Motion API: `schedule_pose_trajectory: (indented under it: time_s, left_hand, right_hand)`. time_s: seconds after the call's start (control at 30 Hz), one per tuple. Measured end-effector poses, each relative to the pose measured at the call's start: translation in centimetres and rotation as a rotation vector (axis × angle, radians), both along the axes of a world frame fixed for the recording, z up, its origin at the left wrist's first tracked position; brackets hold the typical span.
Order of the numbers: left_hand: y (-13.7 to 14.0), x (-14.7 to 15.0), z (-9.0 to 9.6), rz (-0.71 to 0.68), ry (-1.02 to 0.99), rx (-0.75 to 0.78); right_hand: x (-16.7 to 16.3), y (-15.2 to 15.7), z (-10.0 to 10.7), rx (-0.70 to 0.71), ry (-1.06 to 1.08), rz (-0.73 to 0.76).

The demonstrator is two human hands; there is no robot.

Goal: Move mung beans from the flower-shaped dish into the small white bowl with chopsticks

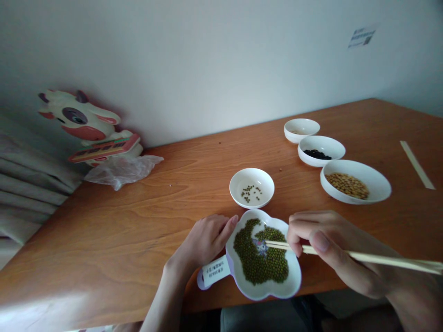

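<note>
In the head view, my right hand is closed around a pair of wooden chopsticks. Their tips rest among green mung beans in a white, flower-shaped dish with a lilac edge. A cartoon figure shows on its bottom where the beans are parted. No bean can be made out between the tips. My left hand steadies the dish at its left rim, thumb against the edge and fingers curled. Just behind stands a small white bowl with a few scattered mung beans.
To the right, white bowls hold yellow beans, black beans and a few pale bits. A pale strip lies at far right. A cow toy and a plastic bag stand by the wall, near a grey curtain.
</note>
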State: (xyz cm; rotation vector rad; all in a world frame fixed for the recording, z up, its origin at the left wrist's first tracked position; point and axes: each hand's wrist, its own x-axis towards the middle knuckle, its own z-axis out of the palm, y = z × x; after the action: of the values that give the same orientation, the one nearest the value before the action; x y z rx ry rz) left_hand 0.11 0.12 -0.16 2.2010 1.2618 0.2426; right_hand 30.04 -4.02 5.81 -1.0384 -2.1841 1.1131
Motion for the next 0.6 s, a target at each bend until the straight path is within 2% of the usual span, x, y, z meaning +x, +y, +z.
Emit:
schedule_pose_trajectory:
  time_s: [0.27,0.6]
  left_hand:
    - [0.0,-0.1,-0.3,-0.008,0.008,0.02]
    - [0.0,-0.1,-0.2,-0.009,-0.005,-0.001]
  right_hand:
    - [-0.1,-0.1,-1.2,-0.006,0.03,0.013]
    - [-0.3,0.2,-1.5,0.023,0.031,0.037]
